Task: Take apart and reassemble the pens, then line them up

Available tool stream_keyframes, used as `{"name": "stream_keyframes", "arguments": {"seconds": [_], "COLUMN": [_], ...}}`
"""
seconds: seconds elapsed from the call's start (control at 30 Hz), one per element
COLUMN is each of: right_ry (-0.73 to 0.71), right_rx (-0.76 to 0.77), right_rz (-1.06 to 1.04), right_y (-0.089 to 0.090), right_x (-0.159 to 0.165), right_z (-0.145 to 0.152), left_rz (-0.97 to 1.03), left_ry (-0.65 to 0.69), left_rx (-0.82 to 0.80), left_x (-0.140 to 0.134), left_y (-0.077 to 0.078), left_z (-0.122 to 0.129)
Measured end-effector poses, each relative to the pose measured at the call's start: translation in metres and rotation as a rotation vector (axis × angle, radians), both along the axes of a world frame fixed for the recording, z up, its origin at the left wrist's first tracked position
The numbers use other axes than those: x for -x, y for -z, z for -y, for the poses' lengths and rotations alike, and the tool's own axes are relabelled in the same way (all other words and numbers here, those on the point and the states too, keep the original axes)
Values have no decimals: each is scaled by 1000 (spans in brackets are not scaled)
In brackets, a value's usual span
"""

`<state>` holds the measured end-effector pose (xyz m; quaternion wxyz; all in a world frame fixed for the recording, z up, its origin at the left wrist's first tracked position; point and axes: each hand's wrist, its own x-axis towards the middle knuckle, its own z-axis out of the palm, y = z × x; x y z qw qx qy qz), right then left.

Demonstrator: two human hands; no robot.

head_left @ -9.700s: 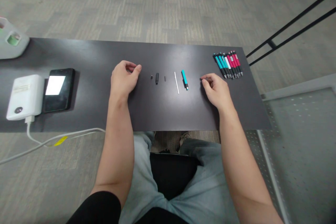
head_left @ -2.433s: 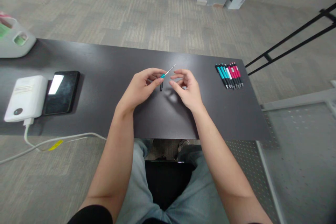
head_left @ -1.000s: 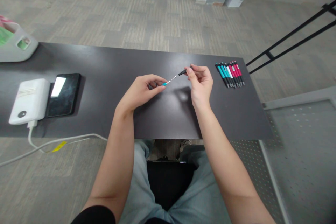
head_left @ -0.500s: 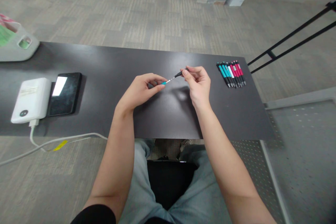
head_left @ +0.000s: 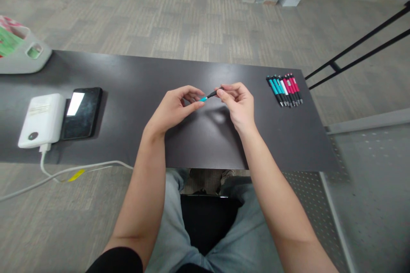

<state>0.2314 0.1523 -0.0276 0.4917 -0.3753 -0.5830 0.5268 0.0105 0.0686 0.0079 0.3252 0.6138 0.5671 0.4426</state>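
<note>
Over the middle of the dark table, my left hand [head_left: 179, 104] pinches a teal pen barrel [head_left: 203, 99] between thumb and fingers; most of the barrel is hidden by them. My right hand [head_left: 239, 100] has its thumb and fingertips closed on the black lower part of the pen [head_left: 212, 94]. This black part points left and down, its end right at the teal barrel's end. Whether the two are fully joined I cannot tell. Both hands are held slightly above the tabletop, facing each other.
A row of several teal, white and pink pens [head_left: 285, 90] lies at the table's [head_left: 134, 76] right end. On the left are a white power bank [head_left: 42, 120] with a cable [head_left: 96, 164], a black phone [head_left: 82, 113] and a white basket [head_left: 30, 62].
My right hand has moved left and slightly down, bringing the black part up to the teal barrel. The thin refill that showed between them is now almost wholly covered.
</note>
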Motion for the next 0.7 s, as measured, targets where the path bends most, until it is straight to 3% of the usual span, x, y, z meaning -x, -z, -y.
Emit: {"name": "stream_keyframes", "arguments": {"seconds": [0.2, 0.4, 0.7], "right_ry": [-25, -77, -70], "right_rx": [74, 37, -136], "right_rz": [24, 17, 396], "right_y": [-3, -5, -11], "right_x": [0, 0, -7], "right_z": [2, 3, 9], "left_rz": [-26, -57, -93], "left_ry": [-24, -26, -29], "left_rx": [-3, -21, -52], "left_x": [0, 4, 5], "left_y": [1, -1, -4], "left_z": [-1, 0, 1]}}
